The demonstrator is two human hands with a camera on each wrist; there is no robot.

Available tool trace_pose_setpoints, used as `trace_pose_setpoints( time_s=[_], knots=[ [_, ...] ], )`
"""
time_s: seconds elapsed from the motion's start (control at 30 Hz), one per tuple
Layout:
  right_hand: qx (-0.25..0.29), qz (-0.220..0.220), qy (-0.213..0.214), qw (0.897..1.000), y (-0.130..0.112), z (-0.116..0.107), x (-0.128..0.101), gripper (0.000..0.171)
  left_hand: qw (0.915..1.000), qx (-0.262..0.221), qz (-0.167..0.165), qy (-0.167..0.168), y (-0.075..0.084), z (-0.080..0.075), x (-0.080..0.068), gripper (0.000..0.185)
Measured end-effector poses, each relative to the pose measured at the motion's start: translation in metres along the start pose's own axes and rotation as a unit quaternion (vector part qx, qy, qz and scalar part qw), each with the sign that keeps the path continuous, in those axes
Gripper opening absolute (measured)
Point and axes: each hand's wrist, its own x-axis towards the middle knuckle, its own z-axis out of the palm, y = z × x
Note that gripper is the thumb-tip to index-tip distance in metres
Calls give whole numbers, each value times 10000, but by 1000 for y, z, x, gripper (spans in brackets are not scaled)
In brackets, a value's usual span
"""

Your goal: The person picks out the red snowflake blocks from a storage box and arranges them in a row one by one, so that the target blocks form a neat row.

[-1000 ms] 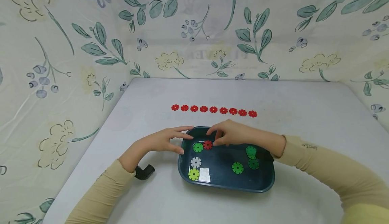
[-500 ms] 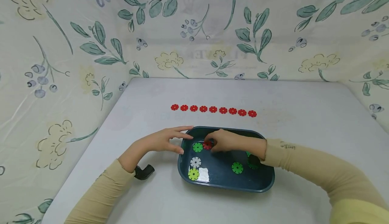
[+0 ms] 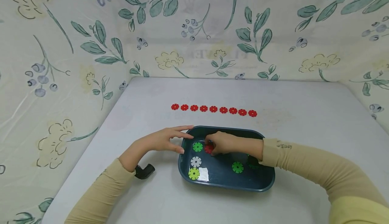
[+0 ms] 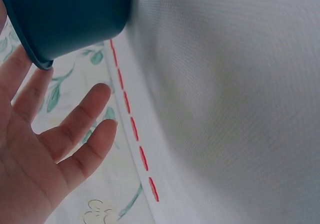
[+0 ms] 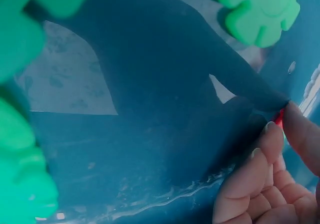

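Red gear disc: I see it lying on the floor of the dark teal tray, near the tray's far-left corner and just beside a green gear disc. My right hand reaches into the tray and its fingertips pinch the disc's edge (the right wrist view shows only a red sliver between fingertip and thumb). My left hand is relaxed, fingers straight, resting against the tray's left rim; the left wrist view shows the fingers lying at the tray's outer wall.

Handling judgement: the disc looks thin, light and fairly stiff, probably moulded plastic or dense foam, with notches round its rim. The tray floor is glossy, so a flat-lying disc may slide rather than lift. I judge the best hold to be across the rim, thumb opposite finger, seated in the notches. Little force should be needed.

Nine matching red discs stand in a row on the bench, beyond the tray.
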Motion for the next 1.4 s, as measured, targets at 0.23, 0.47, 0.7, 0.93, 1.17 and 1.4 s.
trace_pose_setpoints(
  time_s=[0.23,0.47,0.7,0.93,1.17,1.4],
  knots=[
    [-364,-223,-67,9991,-4,1,-2,23,10000,-10,15,2,0,0,0,53],
    [-697,-739,-1,9948,-7,2,-6,29,10000,55,63,6,-2,0,0,53],
    [48,-815,-399,9959,-4,0,-4,28,10000,26,56,3,-2,0,0,53],
    [1065,-611,-525,9910,-5,-15,-7,34,10000,55,80,11,-1,1,1,53],
    [1534,-711,-221,9854,-7,-39,-17,38,10000,-7,-1,-10,-2,1,2,53],
    [1618,-407,334,9854,-2,-67,-35,38,10000,43,-84,12,-2,2,2,53]
  ],
)
